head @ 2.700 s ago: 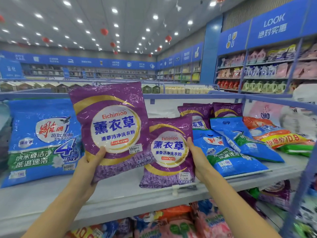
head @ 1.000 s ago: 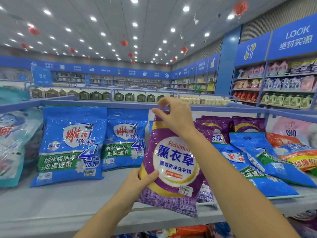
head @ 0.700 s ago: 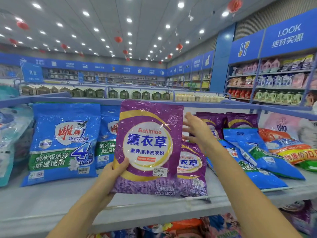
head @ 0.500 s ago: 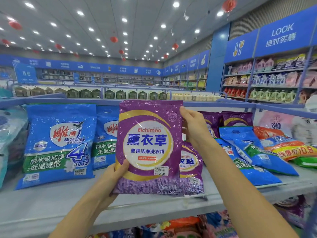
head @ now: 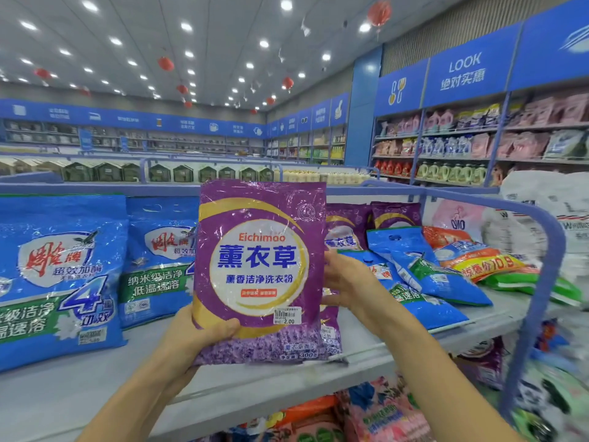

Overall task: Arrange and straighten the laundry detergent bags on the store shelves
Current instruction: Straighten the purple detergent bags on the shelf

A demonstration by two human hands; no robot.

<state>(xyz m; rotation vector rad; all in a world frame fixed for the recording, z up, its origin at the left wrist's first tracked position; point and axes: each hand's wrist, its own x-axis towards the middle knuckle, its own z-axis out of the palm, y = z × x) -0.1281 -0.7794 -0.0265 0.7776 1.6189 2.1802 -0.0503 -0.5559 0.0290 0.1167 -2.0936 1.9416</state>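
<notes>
Here, a purple bag [head: 259, 269] is held upright over the front edge of the shelf [head: 79, 393], the left hand [head: 204, 333] gripping its bottom corner and the right hand [head: 349, 282] clasping its side; the step appears to be placement, next needing a square set-down on that shelf.

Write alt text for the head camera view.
A left hand grips the bottom left corner of a purple detergent bag held upright at a store shelf; the right hand is at its right edge. Blue detergent bags stand behind on the left.
</notes>
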